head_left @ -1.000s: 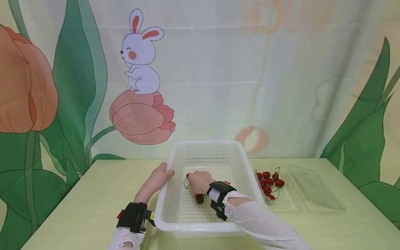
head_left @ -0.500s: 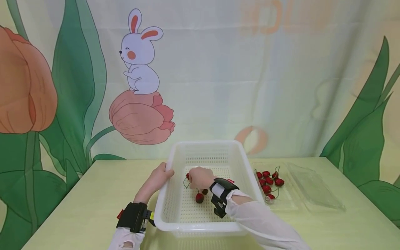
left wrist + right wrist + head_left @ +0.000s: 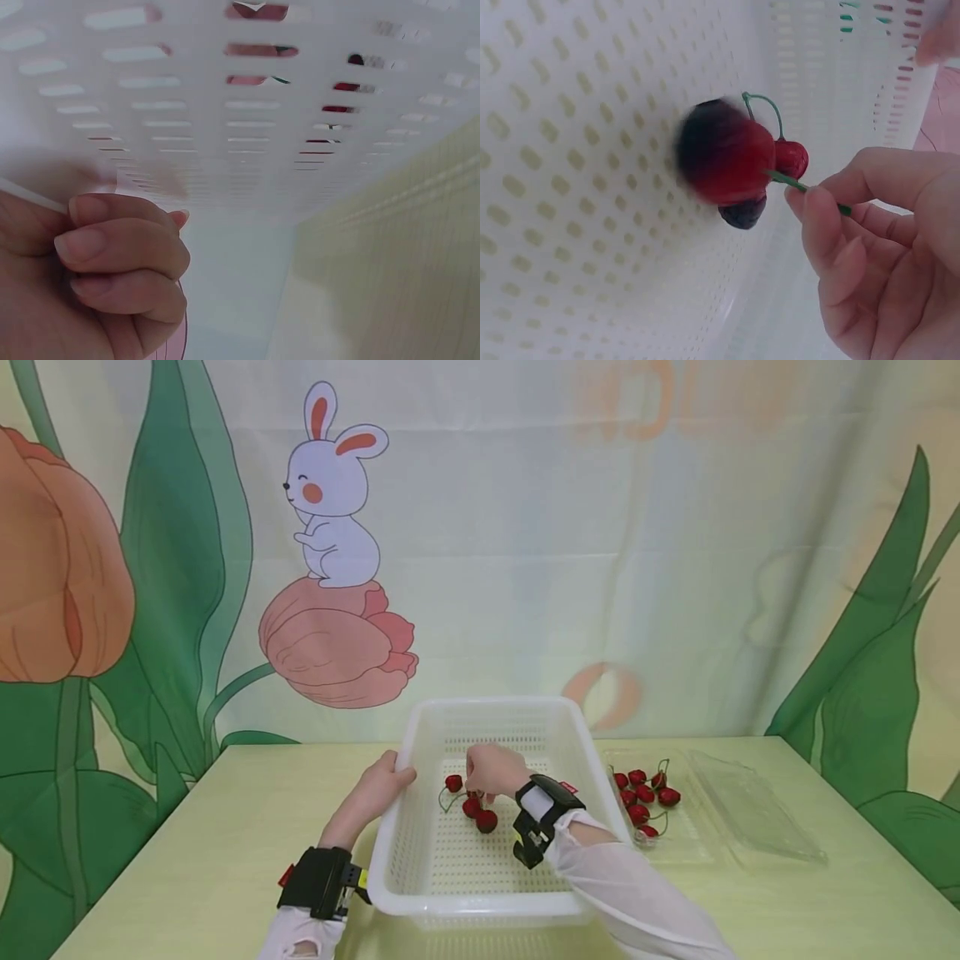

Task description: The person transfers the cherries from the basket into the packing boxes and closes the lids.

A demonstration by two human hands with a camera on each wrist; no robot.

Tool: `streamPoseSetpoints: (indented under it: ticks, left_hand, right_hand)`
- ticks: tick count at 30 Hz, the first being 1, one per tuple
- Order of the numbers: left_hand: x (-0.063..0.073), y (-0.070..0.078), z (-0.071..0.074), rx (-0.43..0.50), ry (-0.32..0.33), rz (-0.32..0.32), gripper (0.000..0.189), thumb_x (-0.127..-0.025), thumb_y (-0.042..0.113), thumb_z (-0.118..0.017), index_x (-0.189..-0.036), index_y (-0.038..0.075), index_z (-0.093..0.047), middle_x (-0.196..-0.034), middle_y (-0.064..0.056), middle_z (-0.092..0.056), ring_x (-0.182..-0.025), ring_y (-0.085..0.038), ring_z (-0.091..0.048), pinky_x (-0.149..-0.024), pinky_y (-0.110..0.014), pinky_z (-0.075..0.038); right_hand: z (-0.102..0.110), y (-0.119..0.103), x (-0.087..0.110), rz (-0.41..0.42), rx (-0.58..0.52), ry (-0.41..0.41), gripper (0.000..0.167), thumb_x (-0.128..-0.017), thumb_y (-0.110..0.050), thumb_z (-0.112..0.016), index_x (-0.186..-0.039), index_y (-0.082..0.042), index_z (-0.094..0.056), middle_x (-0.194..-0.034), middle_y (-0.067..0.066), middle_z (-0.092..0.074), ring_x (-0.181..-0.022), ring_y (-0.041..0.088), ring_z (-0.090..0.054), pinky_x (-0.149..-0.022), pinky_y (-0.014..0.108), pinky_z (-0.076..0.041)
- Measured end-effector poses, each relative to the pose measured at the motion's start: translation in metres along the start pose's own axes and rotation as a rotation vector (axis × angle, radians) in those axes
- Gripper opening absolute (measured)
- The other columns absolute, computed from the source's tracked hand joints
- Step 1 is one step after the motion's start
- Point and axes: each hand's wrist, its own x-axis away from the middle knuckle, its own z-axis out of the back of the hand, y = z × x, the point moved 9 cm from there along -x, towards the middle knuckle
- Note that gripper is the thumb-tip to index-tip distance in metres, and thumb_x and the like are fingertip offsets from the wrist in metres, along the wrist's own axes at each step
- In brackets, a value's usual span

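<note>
While pinching only the thin green stem (image 3: 810, 192) between thumb and forefinger, hangs one red cherry (image 3: 724, 161) from the right grip (image 3: 491, 770), low over the perforated floor of the white basket (image 3: 420, 893). Narrow, closed on the stem alone, with no finger on the fruit itself. Blurred in the right wrist view, so probably swinging.

Close behind it, two more cherries, one red and one darker. In the head view, three red fruits (image 3: 471, 807) bunched near the basket's middle, under and just beside the fingers; cannot tell there which one hangs from the stem.

Left grip (image 3: 375, 793) curled round the basket's left rim, fingers folded against the slotted outer wall, steadying it on the desk (image 3: 225, 827).

Likely troubles, judging from this:
- Slipping of so slight a stem out of the pinch, or tearing from the fruit under a swing, dropping the cherry to bounce and roll across the floor.
- Snagging on a neighbour's curved stem, being so close, and dragging a second fruit along.
- Bruising if pressed down onto the hard perforations.
- Tilting or sliding of the light basket should the left grip pull while the right sleeve leans on the near wall.

To the right, well apart from the basket, more cherries (image 3: 645, 793) lying in an open clear tray (image 3: 750, 827), loose enough to scatter if knocked by a passing arm.
</note>
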Motion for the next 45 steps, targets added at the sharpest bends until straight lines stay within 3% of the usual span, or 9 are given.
streamPoseSetpoints:
  ticks: [26, 33, 40, 45]
  left_hand:
    - [0.003, 0.003, -0.002, 0.044, -0.005, -0.001, 0.031, -0.087, 0.01, -0.044, -0.109, -0.011, -0.038, -0.1, -0.023, -0.05, -0.084, -0.033, -0.057, -0.066, -0.044, -0.051]
    - [0.005, 0.004, 0.0, 0.038, -0.001, 0.008, 0.032, -0.087, 0.01, -0.043, -0.11, -0.011, -0.038, -0.1, -0.023, -0.05, -0.085, -0.033, -0.056, -0.067, -0.045, -0.05]
    - [0.004, 0.003, 0.001, 0.038, 0.002, 0.004, 0.031, -0.087, 0.01, -0.044, -0.11, -0.011, -0.038, -0.101, -0.023, -0.05, -0.084, -0.033, -0.057, -0.067, -0.044, -0.051]
    - [0.003, 0.005, 0.001, 0.021, 0.007, -0.007, 0.03, -0.087, 0.01, -0.044, -0.107, -0.011, -0.039, -0.098, -0.022, -0.05, -0.084, -0.032, -0.056, -0.068, -0.044, -0.05]
  right_hand:
    - [0.013, 0.008, -0.004, -0.01, -0.14, 0.024, 0.012, -0.082, -0.001, -0.056, -0.072, -0.007, -0.056, -0.067, 0.006, -0.061, -0.057, 0.024, -0.062, -0.04, 0.022, -0.038]
    - [0.017, 0.001, -0.002, 0.029, -0.225, 0.038, 0.008, -0.083, 0.0, -0.056, -0.076, -0.004, -0.059, -0.066, 0.008, -0.062, -0.048, 0.018, -0.058, -0.039, 0.021, -0.041]
    - [0.019, -0.003, -0.002, 0.029, -0.257, 0.041, 0.007, -0.083, 0.001, -0.057, -0.077, -0.002, -0.06, -0.067, 0.01, -0.062, -0.057, 0.029, -0.062, -0.041, 0.022, -0.043]
    - [0.022, -0.001, -0.003, 0.024, -0.329, 0.05, 0.007, -0.084, 0.002, -0.056, -0.084, 0.006, -0.062, -0.067, 0.013, -0.062, -0.052, 0.021, -0.06, -0.046, 0.024, -0.049]
